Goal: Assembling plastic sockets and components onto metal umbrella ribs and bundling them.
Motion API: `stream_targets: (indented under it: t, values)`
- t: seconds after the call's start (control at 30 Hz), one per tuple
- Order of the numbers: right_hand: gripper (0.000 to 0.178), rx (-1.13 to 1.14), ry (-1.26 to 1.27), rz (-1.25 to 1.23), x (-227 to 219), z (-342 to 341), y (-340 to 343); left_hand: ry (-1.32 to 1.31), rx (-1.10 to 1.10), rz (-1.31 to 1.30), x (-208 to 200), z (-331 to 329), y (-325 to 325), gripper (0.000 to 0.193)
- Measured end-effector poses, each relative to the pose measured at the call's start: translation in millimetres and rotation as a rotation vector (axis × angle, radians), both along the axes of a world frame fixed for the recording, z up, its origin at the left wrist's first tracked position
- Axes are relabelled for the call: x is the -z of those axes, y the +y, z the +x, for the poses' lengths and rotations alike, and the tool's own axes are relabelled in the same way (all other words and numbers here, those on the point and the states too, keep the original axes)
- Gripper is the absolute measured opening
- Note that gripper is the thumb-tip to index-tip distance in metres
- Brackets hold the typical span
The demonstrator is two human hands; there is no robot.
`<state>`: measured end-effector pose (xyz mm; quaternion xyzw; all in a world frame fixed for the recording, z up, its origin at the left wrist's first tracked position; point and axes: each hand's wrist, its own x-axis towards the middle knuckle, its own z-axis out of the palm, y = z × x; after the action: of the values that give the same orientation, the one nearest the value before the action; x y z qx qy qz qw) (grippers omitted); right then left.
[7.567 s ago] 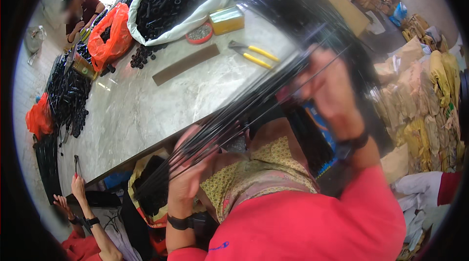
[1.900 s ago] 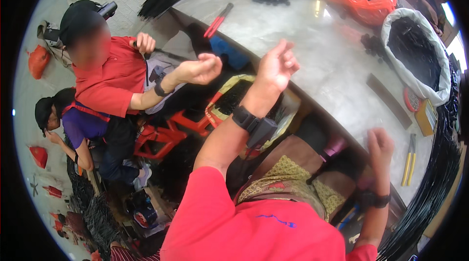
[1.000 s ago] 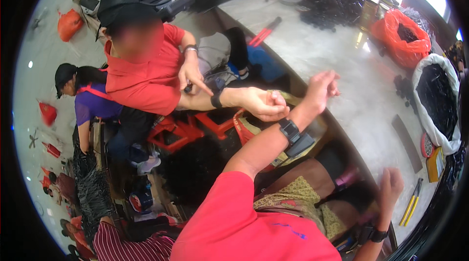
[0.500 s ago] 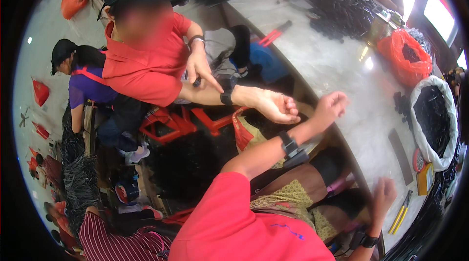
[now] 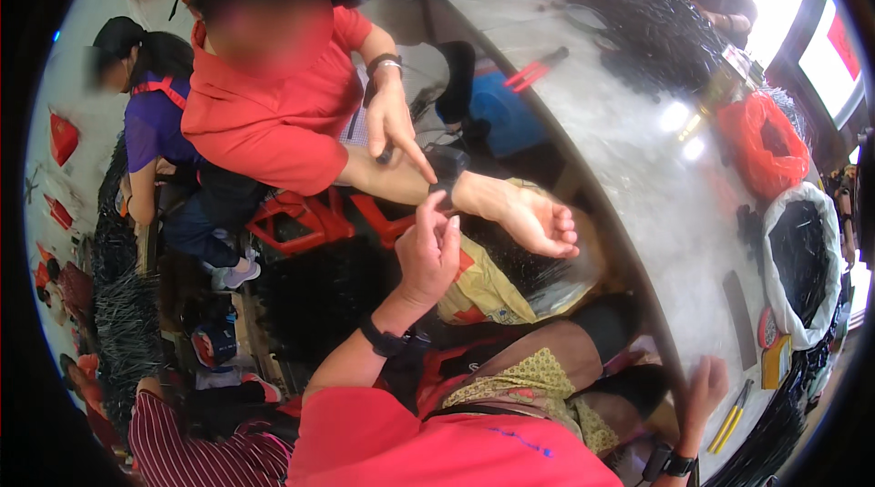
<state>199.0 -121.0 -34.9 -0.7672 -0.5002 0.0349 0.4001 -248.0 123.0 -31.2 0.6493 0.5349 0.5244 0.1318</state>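
My left hand (image 5: 427, 255) is raised with its fingers apart, the fingertips at the black wrist device (image 5: 445, 166) on a co-worker's outstretched forearm; I cannot tell whether they touch it. The co-worker's other hand (image 5: 394, 118) points at the same device with one finger, while the hand of the outstretched arm (image 5: 538, 218) lies palm up with loosely curled fingers. On the table edge at the lower right rests my right hand (image 5: 706, 387), its fingers loosely bent and nothing visible in them. Black bands with small units circle both my wrists.
Beside my right hand lie yellow-handled pliers (image 5: 729, 419), a yellow box (image 5: 776, 364) and a grey strip (image 5: 739, 321). A white sack (image 5: 825, 205) of black pieces and a red bag (image 5: 766, 150) stand on the table (image 5: 629, 150). Red-handled pliers (image 5: 536, 71) lie farther off.
My left hand has moved left from above the table edge to the co-worker's wrist device. My right hand stays by the table edge. The co-worker keeps pointing at the device.
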Motion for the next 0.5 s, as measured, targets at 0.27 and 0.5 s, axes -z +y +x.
stream_targets:
  t: [0.27, 0.5]
  values:
    - [0.018, -0.027, -0.114, -0.024, 3.8, 8.4, -3.5, 0.343, 0.025, 0.100, 6.7, -23.4, 11.8, 0.042]
    - [0.030, 0.086, 0.003, -0.135, -8.5, -3.3, 0.5, 0.493, 0.044, 0.165, 18.8, -28.1, 12.5, 0.042]
